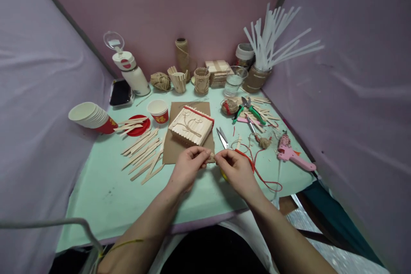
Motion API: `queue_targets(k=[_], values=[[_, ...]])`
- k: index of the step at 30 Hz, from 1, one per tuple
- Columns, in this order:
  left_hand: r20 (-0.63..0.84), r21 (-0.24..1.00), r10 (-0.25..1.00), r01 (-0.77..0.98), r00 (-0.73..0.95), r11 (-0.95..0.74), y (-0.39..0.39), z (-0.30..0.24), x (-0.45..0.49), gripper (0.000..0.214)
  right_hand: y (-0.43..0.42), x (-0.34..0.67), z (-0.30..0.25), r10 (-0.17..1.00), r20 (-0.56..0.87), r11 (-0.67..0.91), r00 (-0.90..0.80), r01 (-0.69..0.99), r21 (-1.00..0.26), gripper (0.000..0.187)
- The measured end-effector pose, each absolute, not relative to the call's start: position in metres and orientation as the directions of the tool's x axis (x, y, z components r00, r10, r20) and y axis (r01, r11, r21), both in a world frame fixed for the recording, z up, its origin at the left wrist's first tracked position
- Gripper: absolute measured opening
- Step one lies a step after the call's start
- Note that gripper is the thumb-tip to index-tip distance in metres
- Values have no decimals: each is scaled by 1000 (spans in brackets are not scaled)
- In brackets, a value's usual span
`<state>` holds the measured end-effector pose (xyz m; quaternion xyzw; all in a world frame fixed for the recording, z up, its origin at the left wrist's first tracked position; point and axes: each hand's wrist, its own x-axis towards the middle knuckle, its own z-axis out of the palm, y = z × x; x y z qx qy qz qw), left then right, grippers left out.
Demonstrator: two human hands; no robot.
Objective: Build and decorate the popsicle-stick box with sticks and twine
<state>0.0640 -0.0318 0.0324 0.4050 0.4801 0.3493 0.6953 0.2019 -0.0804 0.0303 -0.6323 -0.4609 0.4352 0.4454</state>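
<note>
My left hand (pixel 192 165) and my right hand (pixel 236 168) meet in front of the cardboard sheet (pixel 171 157), both closed in a pinch. Between the fingertips shows a small tan piece (pixel 212 156); whether it is twine or wood I cannot tell. Just beyond lies a box of wooden craft sticks (pixel 192 125), with a twine flower design on its top and red cord along its edges. Scissors (pixel 222 138) point away from me, their handles partly hidden by my right hand. Red cord (pixel 265 183) trails out to the right.
Cut craft sticks (pixel 141 156) lie on the left, near paper cups (pixel 93 115) and a red lid (pixel 141 126). Green-handled pruners (pixel 247 109) and a pink glue gun (pixel 293 154) lie at right. Behind stand a bottle (pixel 133 77), a twine spool (pixel 182 55) and a water cup (pixel 233 83).
</note>
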Motion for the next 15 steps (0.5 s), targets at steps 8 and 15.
queue_targets(k=[8, 15], values=[[-375, 888, 860, -134, 346, 441, -25, 39, 79, 22, -86, 203, 33, 953, 112, -34, 281, 467, -883, 23], [-406, 788, 834, -320, 373, 527, -18, 48, 93, 24, -93, 211, 36, 888, 381, 114, 258, 678, -726, 11]])
